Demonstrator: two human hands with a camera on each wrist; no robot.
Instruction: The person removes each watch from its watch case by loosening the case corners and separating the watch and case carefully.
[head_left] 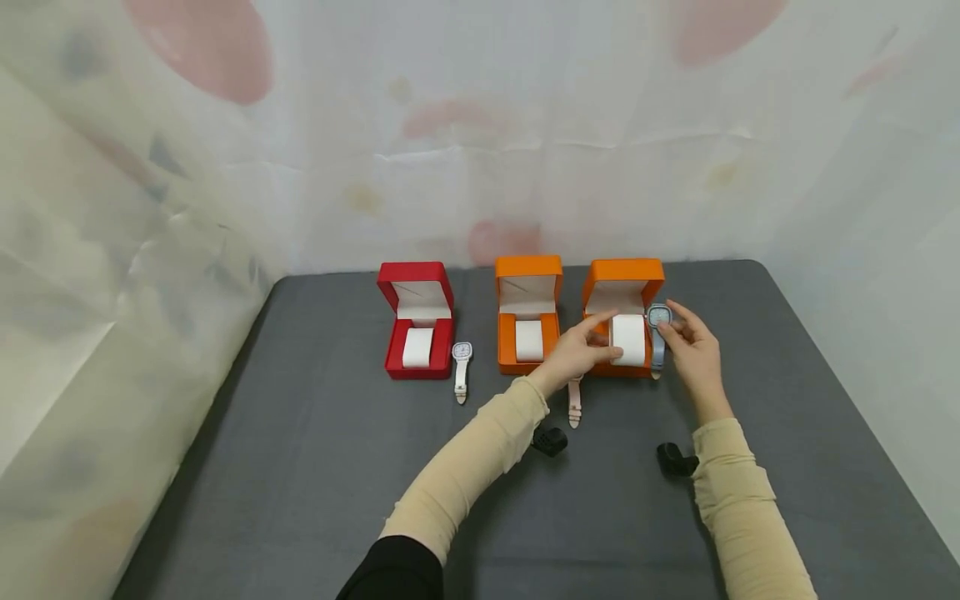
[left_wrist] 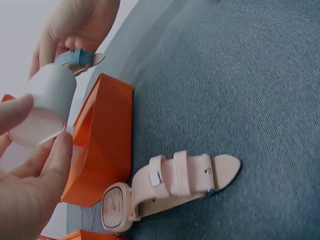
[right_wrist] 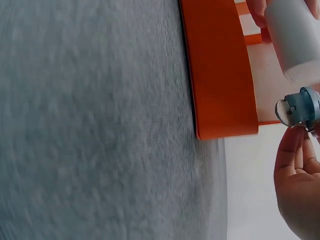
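- Head view counts three open boxes: one red box [head_left: 417,321] at 9 o'clock, two orange, each with a white cushion.
- Three watches: white watch [head_left: 461,369], pink watch [head_left: 574,403], blue watch [head_left: 657,333].
- Left hand [head_left: 577,354] grips the cushion [head_left: 628,339] over the right orange box [head_left: 624,283].
- Right hand [head_left: 693,350] pinches the blue watch beside it.
- Grey table [head_left: 300,467]; patterned cloth backdrop [head_left: 480,125].

A white cylindrical cushion [head_left: 628,338] is hovering upright just above the open right-hand orange box [head_left: 621,287], right of frame centre. A pale blue watch [head_left: 657,332] is hanging vertically just beside its right edge.
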